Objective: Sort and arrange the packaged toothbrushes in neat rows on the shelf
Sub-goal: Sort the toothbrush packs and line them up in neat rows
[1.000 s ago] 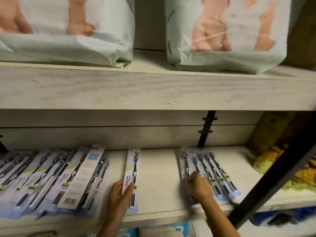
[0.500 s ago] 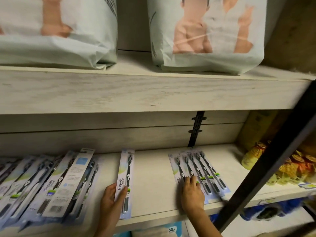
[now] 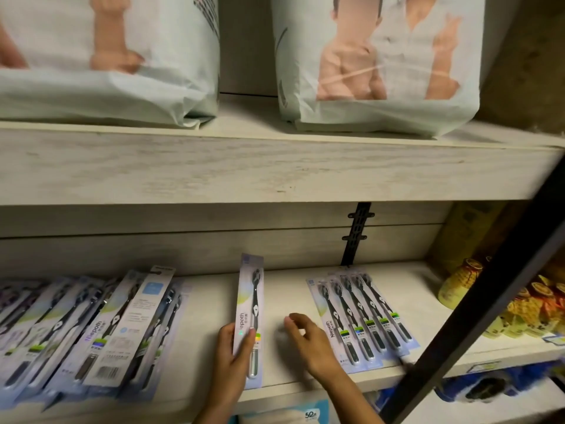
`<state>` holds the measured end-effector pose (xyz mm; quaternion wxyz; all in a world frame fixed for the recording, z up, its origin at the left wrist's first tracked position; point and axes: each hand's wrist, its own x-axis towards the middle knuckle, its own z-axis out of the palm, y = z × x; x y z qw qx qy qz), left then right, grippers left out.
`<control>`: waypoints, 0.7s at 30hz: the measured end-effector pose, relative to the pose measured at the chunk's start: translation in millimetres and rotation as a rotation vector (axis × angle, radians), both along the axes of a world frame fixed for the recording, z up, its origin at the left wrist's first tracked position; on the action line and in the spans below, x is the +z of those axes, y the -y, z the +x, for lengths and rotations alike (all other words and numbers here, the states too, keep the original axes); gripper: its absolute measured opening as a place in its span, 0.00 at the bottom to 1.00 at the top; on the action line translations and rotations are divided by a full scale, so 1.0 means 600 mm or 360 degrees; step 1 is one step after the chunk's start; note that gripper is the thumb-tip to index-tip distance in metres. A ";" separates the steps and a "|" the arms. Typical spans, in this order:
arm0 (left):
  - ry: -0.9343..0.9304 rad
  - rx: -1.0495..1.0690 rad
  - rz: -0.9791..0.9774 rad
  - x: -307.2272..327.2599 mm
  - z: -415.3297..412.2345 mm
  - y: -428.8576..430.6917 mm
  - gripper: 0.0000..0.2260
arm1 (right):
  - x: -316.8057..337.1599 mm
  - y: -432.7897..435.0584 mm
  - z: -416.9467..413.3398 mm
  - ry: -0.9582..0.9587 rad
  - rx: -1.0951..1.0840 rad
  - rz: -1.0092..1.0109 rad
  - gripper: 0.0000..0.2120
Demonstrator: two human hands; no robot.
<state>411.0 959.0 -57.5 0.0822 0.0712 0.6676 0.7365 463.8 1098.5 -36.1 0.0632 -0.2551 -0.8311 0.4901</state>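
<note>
1. The left hand (image 3: 232,359) comes up from under the front edge of the shelf (image 3: 290,289), with the wrist straight and the forearm going down out of the view.
2. This hand grips the lower part of a single toothbrush pack (image 3: 250,301). The thumb is curled over the printed front and the other fingers lie along the left edge of the pack.
3. The single toothbrush pack is in the middle of the shelf. Its brush end points to the back wall and its lower end reaches the front edge. It is not possible to tell if it lies flat on the board.
4. The right hand (image 3: 308,341) is between this pack and the row of packs (image 3: 363,319) on the right, and touches neither. The back of the hand faces up, and the forearm enters from the lower right.
5. Its fingers are loosely bent and spread, and they hold nothing. Whether the fingertips touch the board cannot be told.
6. The row of packs lies side by side, overlapping a little, all slanted the same way.
7. On the left part of the shelf is a loose pile of packs (image 3: 91,332), overlapping at an angle.
</note>
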 end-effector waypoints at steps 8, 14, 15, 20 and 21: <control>0.0056 -0.0222 0.0020 -0.001 0.010 -0.041 0.11 | 0.003 0.044 -0.020 -0.0241 -0.0053 -0.0529 0.14; 0.0111 -0.0168 -0.0220 -0.002 -0.002 -0.026 0.13 | 0.002 -0.026 -0.008 -0.0010 -0.0191 0.0134 0.16; 0.0121 -0.0188 -0.0248 -0.001 -0.003 -0.019 0.13 | 0.004 -0.042 -0.005 0.0090 -0.0200 0.0290 0.17; 0.0251 -0.0280 -0.0229 0.004 -0.004 0.000 0.07 | -0.022 -0.092 0.004 0.0414 -0.0232 0.0612 0.15; 0.0262 -0.0292 -0.0231 0.006 -0.002 0.001 0.09 | -0.027 -0.094 0.004 0.0446 -0.0203 0.0651 0.14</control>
